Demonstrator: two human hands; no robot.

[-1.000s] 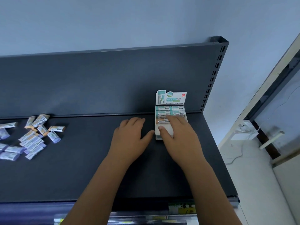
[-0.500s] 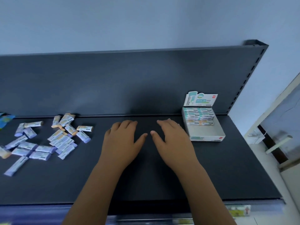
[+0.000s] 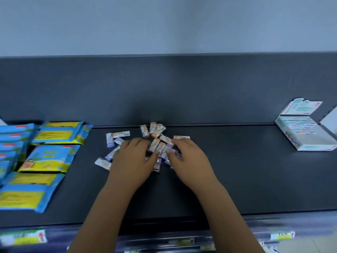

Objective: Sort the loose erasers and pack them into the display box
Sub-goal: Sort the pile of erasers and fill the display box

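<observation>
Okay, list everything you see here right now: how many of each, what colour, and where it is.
loose erasers: a scattered pile, partly hidden so no exact count; lilac and peach in white sleeves; middle of the shelf
display box: one; white and teal, lid flap raised, erasers inside; far right of the shelf
packets: several, overlapping; blue and yellow; left end of the shelf
shelf: one; dark grey; across the view
back panel: one; dark grey; behind the shelf
price labels: a few, blurred; green and white; the shelf's front edge
wall: pale blue-grey; above the back panel
left hand: one; rests on the pile's left side
right hand: one; rests on the pile's right side
</observation>
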